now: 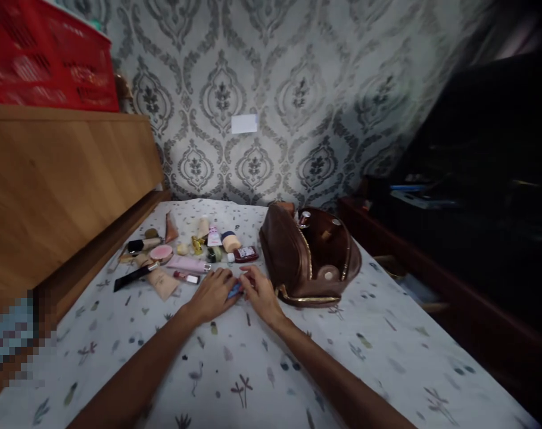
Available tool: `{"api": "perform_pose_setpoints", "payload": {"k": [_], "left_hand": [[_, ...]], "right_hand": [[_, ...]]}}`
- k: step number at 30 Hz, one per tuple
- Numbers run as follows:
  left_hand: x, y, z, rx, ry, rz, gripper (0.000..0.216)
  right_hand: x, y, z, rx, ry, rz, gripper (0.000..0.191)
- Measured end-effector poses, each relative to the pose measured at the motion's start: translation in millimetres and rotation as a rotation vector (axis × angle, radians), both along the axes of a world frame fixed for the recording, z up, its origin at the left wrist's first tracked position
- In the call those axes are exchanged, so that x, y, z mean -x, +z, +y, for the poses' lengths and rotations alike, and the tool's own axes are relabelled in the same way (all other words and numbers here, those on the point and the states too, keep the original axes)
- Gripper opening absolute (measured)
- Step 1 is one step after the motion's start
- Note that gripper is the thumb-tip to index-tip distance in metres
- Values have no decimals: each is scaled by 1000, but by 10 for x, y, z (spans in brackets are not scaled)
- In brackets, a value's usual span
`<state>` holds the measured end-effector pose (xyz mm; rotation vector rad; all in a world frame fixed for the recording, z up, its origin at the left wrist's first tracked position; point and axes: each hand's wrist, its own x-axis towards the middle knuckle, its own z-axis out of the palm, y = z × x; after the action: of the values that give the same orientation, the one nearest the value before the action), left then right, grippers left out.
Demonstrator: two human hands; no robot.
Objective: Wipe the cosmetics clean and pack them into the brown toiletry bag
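My left hand is closed, its fingers curled over a small blue object whose kind I cannot make out. My right hand meets it from the other side, thumb and fingers bent against the same object. Just beyond the hands lie a dark red bottle with a white cap, a pink tube and a small lip gloss tube. Right of my right hand stands a brown bag, its gold zipper open and its inside showing.
More cosmetics lie at the left: a beige tube, a black tube and a round pink compact. All rest on a white patterned sheet. A wooden cabinet bearing a red basket borders the left; patterned wallpaper stands behind.
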<state>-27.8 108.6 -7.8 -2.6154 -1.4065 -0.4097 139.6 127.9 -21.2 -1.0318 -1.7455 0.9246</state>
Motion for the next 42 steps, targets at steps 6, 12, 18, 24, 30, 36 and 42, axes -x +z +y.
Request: {"api": "perform_pose_setpoints", "payload": {"k": [6,12,18,24,30,36,42], "left_hand": [[20,-38,11,-2,57,-3,17],[49,-3,3,19,82,2,16],[191,66,47,-14,259,-14,21],[278,43,109,-19,389,9,27],[267,65,115,-19,402,53,21],[272,77,119,-20,396,88,20],[242,77,96,-24,369,89,18]], "right_hand": [[55,-204,58,85,-31,66,34],[22,-155,8,94,16,52,30],[23,-158,-9,63,19,-2,24],[12,-126,-18,31,16,-54,19],[13,-128,-24,1,4,-56,17],[16,-136,-21,9,17,-51,16],[19,-123,-24,3,-3,-68,14]]}}
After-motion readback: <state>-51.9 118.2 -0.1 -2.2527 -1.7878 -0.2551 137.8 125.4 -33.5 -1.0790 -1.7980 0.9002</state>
